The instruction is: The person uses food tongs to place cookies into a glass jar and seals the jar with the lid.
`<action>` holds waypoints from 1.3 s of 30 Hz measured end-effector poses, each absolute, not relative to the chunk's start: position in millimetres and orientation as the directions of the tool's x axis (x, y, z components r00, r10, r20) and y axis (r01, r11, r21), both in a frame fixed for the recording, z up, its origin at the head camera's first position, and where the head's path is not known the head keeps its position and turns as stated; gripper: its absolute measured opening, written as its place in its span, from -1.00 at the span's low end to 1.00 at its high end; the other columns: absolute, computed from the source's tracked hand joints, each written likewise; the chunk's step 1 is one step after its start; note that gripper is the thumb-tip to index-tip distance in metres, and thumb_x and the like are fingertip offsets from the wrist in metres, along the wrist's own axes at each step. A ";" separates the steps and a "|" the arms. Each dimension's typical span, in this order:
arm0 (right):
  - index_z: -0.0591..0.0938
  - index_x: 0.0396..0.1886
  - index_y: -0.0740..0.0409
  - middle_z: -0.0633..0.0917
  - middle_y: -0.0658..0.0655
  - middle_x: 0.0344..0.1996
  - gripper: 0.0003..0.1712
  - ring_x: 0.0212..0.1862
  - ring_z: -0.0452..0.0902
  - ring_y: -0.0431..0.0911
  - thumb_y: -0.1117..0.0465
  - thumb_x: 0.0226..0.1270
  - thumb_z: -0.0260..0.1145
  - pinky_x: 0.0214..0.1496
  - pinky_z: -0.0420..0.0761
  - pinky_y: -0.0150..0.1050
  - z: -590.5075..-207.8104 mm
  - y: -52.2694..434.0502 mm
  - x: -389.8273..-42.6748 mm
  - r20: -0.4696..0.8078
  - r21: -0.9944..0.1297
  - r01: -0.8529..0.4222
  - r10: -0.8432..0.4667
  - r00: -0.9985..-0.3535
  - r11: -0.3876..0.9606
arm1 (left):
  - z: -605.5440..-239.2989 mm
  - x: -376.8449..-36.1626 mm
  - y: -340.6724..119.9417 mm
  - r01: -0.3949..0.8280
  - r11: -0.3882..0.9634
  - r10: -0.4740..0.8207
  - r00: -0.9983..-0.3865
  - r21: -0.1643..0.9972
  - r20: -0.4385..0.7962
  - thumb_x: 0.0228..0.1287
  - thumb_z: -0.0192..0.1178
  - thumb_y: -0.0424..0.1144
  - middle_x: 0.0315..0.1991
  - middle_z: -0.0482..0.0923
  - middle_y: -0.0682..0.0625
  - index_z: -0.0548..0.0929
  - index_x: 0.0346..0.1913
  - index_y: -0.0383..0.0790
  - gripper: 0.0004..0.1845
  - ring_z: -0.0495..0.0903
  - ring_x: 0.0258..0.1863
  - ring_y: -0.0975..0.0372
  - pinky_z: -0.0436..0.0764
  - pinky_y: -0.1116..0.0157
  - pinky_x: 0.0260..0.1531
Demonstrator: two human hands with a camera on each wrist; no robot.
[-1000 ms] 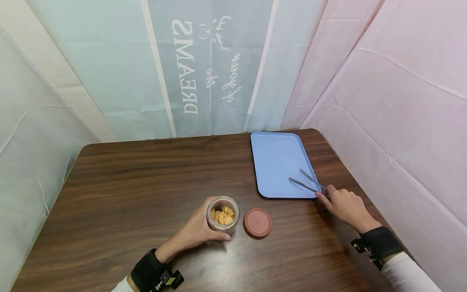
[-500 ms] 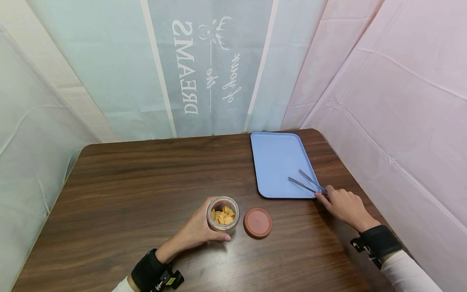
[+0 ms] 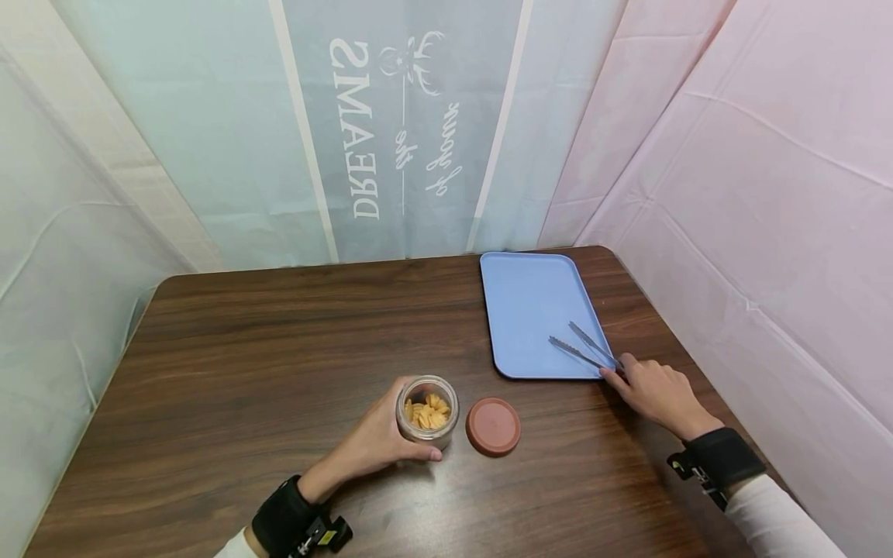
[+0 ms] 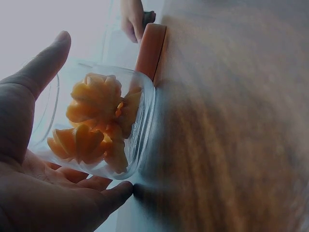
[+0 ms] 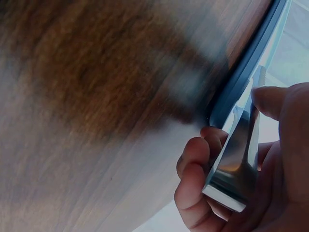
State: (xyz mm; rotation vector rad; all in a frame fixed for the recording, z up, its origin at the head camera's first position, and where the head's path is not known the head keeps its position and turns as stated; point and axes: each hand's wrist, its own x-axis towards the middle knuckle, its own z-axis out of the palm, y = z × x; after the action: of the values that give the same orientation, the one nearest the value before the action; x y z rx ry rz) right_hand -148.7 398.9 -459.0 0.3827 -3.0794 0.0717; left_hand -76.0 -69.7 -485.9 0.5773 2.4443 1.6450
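From the head camera, one wooden table holds one glass jar of orange snacks, one terracotta lid, one blue tray and one pair of metal tongs. The left hand grasps the jar at its 8 o'clock side; the lid lies just beside the jar at 3 o'clock. The right hand pinches the tongs' handle end, tips pointing to 10 o'clock over the tray. The left wrist view shows fingers cupping the jar. The right wrist view shows fingers curled round the tongs at the tray's rim.
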 end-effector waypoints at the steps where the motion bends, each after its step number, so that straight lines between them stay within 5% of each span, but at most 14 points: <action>1: 0.50 -0.37 0.20 0.39 0.06 -0.70 -0.48 -0.65 0.34 -0.04 -0.14 0.61 0.25 -0.63 0.26 -0.16 -458.9 398.8 -148.9 0.044 -0.039 -0.243 -0.241 -0.970 0.969 | -485.9 -76.0 -69.7 0.236 0.329 0.387 -0.917 0.914 0.097 -0.13 0.77 -0.07 0.28 0.60 -0.01 0.39 0.45 -0.14 0.06 0.59 0.24 0.08 0.52 0.07 0.27; 25: 0.56 -0.31 0.30 0.47 0.12 -0.67 -0.42 -0.64 0.43 0.02 -0.19 0.60 0.22 -0.65 0.31 -0.12 -457.4 393.0 -149.3 0.013 0.002 -0.195 -0.195 -0.981 0.981 | -485.0 -76.6 -70.1 0.238 0.316 0.389 -0.915 0.918 0.104 -0.14 0.78 -0.05 0.28 0.61 -0.01 0.39 0.44 -0.12 0.06 0.59 0.24 0.09 0.51 0.07 0.29; 39: 0.50 -0.37 0.25 0.44 0.09 -0.63 -0.49 -0.69 0.32 -0.08 -0.09 0.46 0.42 -0.70 0.25 -0.19 -443.3 386.4 -144.2 0.183 0.069 -0.271 -0.279 -0.943 0.960 | -485.3 -76.2 -70.0 0.250 0.325 0.389 -0.914 0.912 0.111 -0.15 0.78 -0.02 0.28 0.62 -0.04 0.39 0.44 -0.13 0.06 0.60 0.23 0.09 0.52 0.07 0.29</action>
State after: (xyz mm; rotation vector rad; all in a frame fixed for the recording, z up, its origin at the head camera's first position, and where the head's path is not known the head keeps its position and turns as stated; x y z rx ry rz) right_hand -144.2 386.4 -443.3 0.4129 -2.9203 -0.0632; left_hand -76.2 -70.0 -485.3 0.5943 2.4508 1.6501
